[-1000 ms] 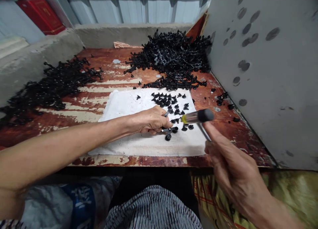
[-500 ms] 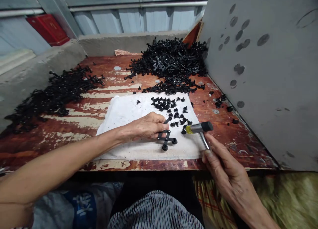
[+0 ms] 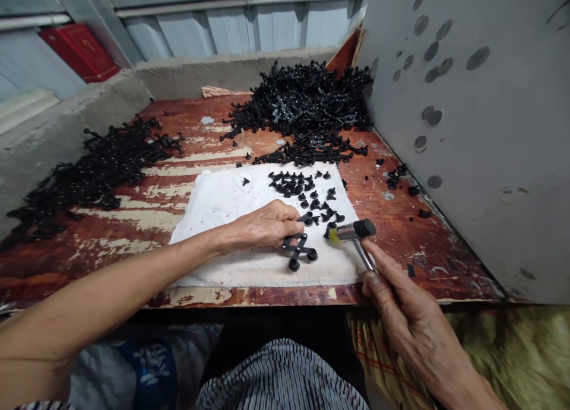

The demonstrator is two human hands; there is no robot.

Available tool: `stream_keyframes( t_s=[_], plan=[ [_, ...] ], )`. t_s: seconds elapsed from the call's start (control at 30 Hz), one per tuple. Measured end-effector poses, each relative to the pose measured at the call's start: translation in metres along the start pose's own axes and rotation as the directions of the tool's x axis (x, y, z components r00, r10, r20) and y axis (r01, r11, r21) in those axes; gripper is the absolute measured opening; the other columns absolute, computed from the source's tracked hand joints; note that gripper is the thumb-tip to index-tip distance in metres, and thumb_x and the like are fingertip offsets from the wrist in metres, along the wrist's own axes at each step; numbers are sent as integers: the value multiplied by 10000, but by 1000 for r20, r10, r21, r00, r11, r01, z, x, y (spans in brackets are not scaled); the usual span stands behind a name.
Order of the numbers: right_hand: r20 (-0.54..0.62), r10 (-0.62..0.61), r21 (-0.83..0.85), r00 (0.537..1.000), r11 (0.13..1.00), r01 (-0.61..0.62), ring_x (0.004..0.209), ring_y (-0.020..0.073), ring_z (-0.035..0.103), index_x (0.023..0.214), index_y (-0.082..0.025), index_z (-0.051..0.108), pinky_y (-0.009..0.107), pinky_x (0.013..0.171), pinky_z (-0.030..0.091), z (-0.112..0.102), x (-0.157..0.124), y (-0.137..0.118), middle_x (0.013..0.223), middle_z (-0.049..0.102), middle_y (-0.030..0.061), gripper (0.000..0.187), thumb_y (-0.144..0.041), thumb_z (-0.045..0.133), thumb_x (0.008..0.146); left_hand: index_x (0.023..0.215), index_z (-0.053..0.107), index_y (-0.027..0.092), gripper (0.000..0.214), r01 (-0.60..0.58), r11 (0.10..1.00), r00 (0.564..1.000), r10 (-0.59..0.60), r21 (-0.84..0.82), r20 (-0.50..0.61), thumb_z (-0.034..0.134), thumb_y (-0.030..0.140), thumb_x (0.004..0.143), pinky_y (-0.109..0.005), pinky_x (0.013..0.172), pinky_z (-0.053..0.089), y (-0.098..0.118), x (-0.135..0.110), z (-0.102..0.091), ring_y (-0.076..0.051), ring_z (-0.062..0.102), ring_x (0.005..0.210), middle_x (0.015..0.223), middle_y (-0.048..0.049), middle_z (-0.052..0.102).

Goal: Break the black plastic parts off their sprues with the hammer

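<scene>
Left hand pinches the linkage, likely light and stiff-barred but free-jointed; hold at 11 o'clock. Right hand grips the hammer.

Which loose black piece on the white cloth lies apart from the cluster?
The lone piece on the cloth beyond the left hand, left of the bunched others.

Single view from head, forward and downward across tabletop

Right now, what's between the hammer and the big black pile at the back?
Small black pieces, scattered on the white cloth, lie between the hammer and the pile; the head view shows it.
</scene>
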State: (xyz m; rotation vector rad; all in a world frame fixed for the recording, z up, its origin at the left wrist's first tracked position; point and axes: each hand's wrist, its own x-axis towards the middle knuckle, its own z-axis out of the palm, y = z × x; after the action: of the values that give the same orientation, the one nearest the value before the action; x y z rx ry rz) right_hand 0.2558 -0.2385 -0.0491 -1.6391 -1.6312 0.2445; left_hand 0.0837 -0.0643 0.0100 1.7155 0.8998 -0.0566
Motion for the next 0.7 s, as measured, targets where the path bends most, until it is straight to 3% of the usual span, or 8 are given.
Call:
stream_keyframes(
  t_s=[0.37, 0.7],
  plan=[
    [-2, 8, -3, 1000, 1000, -8, 1153, 217, 612, 1437, -250, 424, 376, 950, 522, 1, -2, 1, 1321, 611, 71, 517, -155, 464, 930, 602, 511, 141, 277, 19, 998, 1000, -19, -63, 7, 506, 221, 867, -200, 399, 181, -1, 1, 1, -34, 295, 382, 455, 51, 417],
    [-2, -18, -11, 1000, 1000, 18, 1146, 213, 615, 1453, -270, 390, 366, 931, 540, 0, 0, 2, 1317, 613, 65, 551, -129, 466, 926, 573, 506, 149, 281, 10, 1000, 1000, -10, -8, 12, 503, 201, 848, -216, 402, 172, 1, 1, 0, -43, 274, 378, 425, 58, 375]
  ],
)
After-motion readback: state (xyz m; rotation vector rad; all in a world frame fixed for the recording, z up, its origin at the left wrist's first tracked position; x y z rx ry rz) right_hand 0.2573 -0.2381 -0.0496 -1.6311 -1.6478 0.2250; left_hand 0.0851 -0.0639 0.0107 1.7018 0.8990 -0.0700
